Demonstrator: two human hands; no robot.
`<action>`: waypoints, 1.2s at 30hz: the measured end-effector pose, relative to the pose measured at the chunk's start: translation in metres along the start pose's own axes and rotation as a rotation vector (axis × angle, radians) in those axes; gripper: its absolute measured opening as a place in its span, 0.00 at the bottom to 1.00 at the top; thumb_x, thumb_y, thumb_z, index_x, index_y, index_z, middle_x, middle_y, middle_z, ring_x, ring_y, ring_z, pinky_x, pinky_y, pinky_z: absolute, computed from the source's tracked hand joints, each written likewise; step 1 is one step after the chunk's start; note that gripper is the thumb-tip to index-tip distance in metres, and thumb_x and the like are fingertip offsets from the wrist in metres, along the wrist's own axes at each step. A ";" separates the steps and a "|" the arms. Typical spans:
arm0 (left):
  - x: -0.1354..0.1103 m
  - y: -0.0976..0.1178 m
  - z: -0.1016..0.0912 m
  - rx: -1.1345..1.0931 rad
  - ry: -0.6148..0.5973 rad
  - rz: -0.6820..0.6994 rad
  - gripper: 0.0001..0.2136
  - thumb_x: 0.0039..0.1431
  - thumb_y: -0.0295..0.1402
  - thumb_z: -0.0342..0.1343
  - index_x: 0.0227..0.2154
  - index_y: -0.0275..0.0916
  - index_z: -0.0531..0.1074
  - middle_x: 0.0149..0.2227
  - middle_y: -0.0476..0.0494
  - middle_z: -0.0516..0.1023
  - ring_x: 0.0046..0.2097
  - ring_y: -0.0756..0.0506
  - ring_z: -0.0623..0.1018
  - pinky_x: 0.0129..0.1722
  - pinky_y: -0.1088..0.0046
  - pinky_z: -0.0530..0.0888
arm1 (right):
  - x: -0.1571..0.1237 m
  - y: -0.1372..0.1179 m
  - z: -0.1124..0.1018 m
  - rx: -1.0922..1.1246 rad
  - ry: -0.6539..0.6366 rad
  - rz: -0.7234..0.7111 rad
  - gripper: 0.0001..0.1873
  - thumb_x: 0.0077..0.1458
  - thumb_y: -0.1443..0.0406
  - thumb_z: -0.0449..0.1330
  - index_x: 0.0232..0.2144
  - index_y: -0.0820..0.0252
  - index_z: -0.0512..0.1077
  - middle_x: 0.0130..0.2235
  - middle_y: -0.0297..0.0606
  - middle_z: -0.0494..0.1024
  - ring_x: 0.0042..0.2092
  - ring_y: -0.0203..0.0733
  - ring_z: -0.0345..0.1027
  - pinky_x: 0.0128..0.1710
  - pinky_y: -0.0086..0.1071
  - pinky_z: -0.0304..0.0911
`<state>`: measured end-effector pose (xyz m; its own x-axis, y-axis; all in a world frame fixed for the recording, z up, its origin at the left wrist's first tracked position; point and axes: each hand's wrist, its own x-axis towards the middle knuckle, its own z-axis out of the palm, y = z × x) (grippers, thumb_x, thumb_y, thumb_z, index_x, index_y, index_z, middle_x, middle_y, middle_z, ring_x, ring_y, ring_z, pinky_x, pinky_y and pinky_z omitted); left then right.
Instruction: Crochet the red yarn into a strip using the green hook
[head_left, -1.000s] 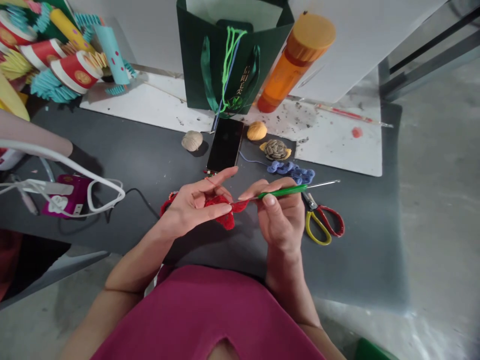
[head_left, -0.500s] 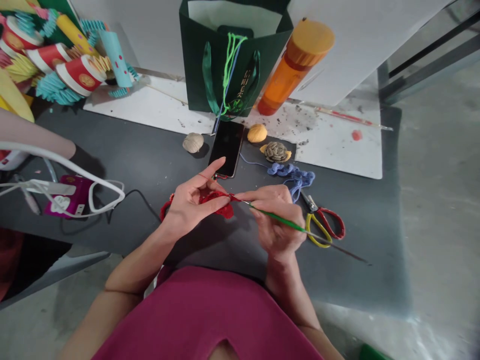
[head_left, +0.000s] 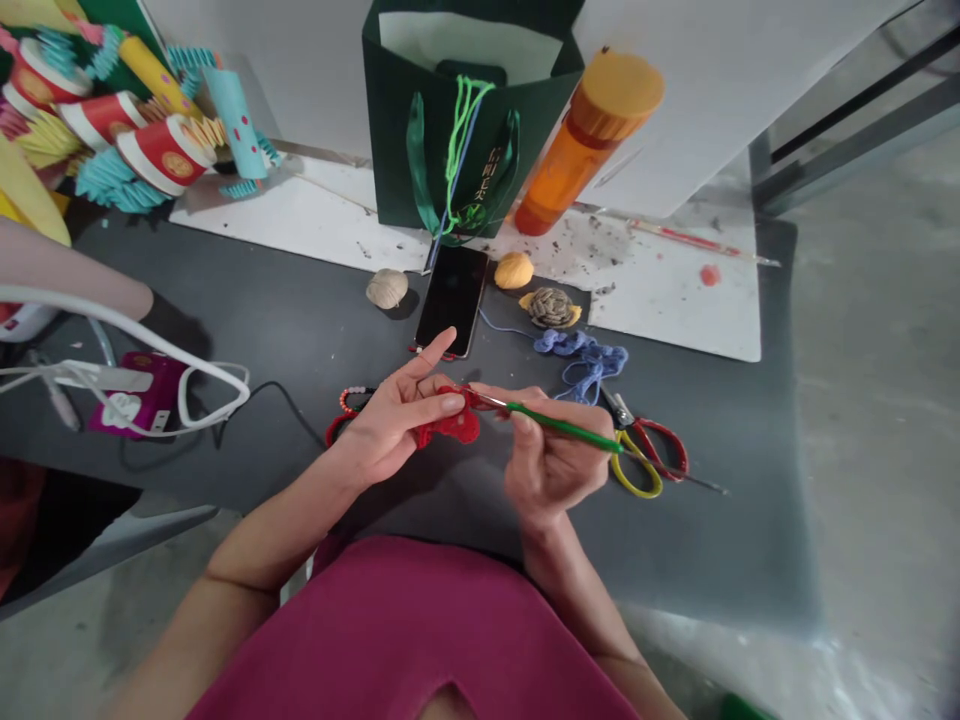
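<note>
Between the thumb and fingers of my left hand (head_left: 397, 425) is a piece of red crochet work (head_left: 459, 425), its index finger pointing out toward the phone. My right hand (head_left: 559, 450) grips a crochet hook (head_left: 566, 430) by its green handle, like a pen. The hook's metal tip meets the upper right edge of the red piece, beside my left fingertips. A black smartphone (head_left: 452, 300) lies just beyond my hands. To the right of it is a curly blue-violet crocheted strip (head_left: 581, 350). Scissors with one yellow and one red handle (head_left: 660, 450) lie by my right hand.
A dark green paper bag (head_left: 397, 150) and an orange bottle (head_left: 574, 150) stand at the back. Near the phone are a beige yarn ball (head_left: 388, 289), a yellow ball (head_left: 514, 270) and a grey-brown rosette (head_left: 551, 307). A purple power adapter (head_left: 142, 395) with cables sits left.
The red crochet work has shifted slightly right and down, showing more of it below my left thumb. My right hand has tilted a little, and the hook's tip stays at the red piece.
</note>
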<state>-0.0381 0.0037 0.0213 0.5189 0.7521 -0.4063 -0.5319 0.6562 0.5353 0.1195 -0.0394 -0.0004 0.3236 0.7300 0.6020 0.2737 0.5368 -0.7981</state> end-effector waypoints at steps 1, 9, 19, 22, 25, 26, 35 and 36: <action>0.000 0.000 0.000 0.003 0.002 0.004 0.35 0.48 0.29 0.79 0.61 0.48 0.78 0.28 0.59 0.78 0.31 0.56 0.78 0.39 0.80 0.75 | 0.000 0.000 0.000 0.003 0.037 0.051 0.05 0.66 0.65 0.65 0.44 0.49 0.78 0.37 0.35 0.88 0.30 0.42 0.82 0.27 0.37 0.73; 0.000 -0.003 0.000 0.111 -0.069 0.084 0.25 0.51 0.31 0.77 0.53 0.48 0.84 0.31 0.53 0.80 0.32 0.53 0.80 0.37 0.77 0.75 | 0.005 0.010 0.002 0.356 -0.106 0.451 0.06 0.70 0.55 0.60 0.41 0.47 0.70 0.28 0.29 0.83 0.31 0.44 0.82 0.37 0.41 0.79; 0.002 -0.011 -0.001 0.153 -0.034 0.275 0.25 0.53 0.31 0.76 0.54 0.53 0.83 0.32 0.55 0.79 0.31 0.57 0.76 0.36 0.82 0.74 | 0.001 -0.003 0.010 0.061 -0.076 0.094 0.05 0.65 0.67 0.67 0.42 0.51 0.78 0.38 0.34 0.89 0.39 0.42 0.85 0.39 0.38 0.80; 0.003 -0.010 -0.001 0.114 -0.030 0.202 0.26 0.53 0.32 0.77 0.56 0.51 0.82 0.29 0.56 0.79 0.28 0.56 0.75 0.33 0.81 0.74 | -0.001 -0.004 0.009 -0.071 -0.074 -0.080 0.12 0.62 0.72 0.68 0.44 0.49 0.80 0.42 0.35 0.89 0.40 0.42 0.85 0.38 0.39 0.79; 0.002 -0.009 0.000 0.084 -0.031 0.134 0.28 0.51 0.31 0.77 0.57 0.48 0.82 0.27 0.57 0.78 0.28 0.56 0.75 0.33 0.81 0.74 | -0.003 -0.005 0.013 0.011 -0.001 0.048 0.09 0.63 0.70 0.68 0.43 0.50 0.80 0.39 0.34 0.89 0.39 0.42 0.85 0.38 0.39 0.80; 0.002 -0.008 0.000 0.076 -0.024 0.127 0.28 0.50 0.31 0.78 0.56 0.48 0.82 0.27 0.57 0.78 0.28 0.56 0.75 0.34 0.81 0.74 | -0.004 -0.005 0.014 0.053 0.025 0.108 0.07 0.64 0.69 0.67 0.42 0.50 0.80 0.38 0.33 0.89 0.39 0.43 0.85 0.39 0.39 0.80; 0.001 -0.006 0.003 0.058 -0.024 0.060 0.34 0.46 0.32 0.80 0.59 0.49 0.80 0.25 0.59 0.75 0.28 0.56 0.73 0.34 0.80 0.72 | -0.005 -0.005 0.013 0.217 0.071 0.351 0.03 0.62 0.62 0.70 0.37 0.51 0.79 0.35 0.31 0.87 0.38 0.42 0.85 0.40 0.38 0.80; 0.001 -0.005 0.003 0.049 -0.027 0.043 0.34 0.46 0.32 0.80 0.59 0.49 0.81 0.25 0.59 0.74 0.28 0.57 0.73 0.34 0.80 0.72 | -0.005 -0.005 0.012 0.233 0.068 0.377 0.03 0.62 0.61 0.70 0.37 0.51 0.79 0.34 0.31 0.87 0.37 0.42 0.85 0.40 0.38 0.79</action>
<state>-0.0328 0.0007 0.0205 0.5147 0.7772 -0.3621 -0.5207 0.6189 0.5881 0.1058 -0.0402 0.0000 0.4227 0.8676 0.2618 -0.0842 0.3252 -0.9419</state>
